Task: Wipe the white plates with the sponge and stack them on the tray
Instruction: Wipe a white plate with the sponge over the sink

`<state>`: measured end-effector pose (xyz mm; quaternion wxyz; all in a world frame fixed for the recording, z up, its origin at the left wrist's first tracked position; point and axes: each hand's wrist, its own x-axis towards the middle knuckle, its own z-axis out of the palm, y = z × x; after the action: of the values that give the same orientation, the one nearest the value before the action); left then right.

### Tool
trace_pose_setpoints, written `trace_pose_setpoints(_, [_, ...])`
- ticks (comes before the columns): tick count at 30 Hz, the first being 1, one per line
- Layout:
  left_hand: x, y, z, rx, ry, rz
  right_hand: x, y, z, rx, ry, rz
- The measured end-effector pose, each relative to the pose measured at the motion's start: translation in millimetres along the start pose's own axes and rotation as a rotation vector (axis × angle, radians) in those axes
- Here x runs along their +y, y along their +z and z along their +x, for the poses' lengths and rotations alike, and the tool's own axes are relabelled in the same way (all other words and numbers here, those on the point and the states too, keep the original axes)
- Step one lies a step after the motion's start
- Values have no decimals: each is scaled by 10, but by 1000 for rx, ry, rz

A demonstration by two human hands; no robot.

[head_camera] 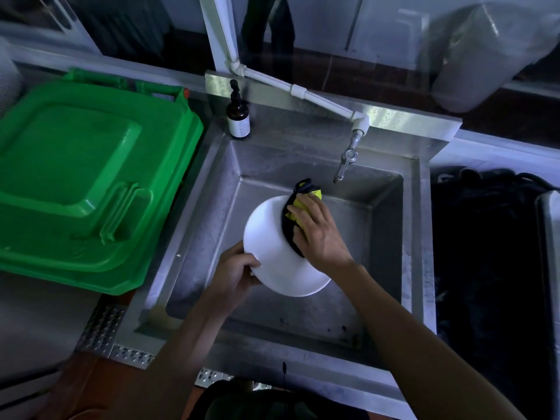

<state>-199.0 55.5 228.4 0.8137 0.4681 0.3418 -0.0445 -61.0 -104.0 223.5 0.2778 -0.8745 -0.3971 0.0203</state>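
A white plate (272, 247) is held tilted over the steel sink (418, 237). My left hand (235, 272) grips the plate's lower left rim. My right hand (316, 234) presses a yellow and black sponge (298, 204) against the plate's upper right part. Part of the sponge is hidden under my fingers. No tray and no other plates are in view.
A metal tap (345, 162) on a white pipe hangs just above and right of the sponge. A dark pump bottle (238, 115) stands on the sink's back left corner. A green bin lid (81, 183) lies to the left. Dark objects fill the area on the right (485, 253).
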Motion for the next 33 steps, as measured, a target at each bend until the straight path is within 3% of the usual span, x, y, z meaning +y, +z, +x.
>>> trace_pose_setpoints(14, [58,146,2,133,97,-21,-174,126,-449,86,313,27])
trace_pose_setpoints(27, [19,285,-42,211,177,-165,-792,422,-558,131,166,237])
trace_pose_setpoints(33, [24,225,-112,283,179,-148,-703,375,-650,100,119,248])
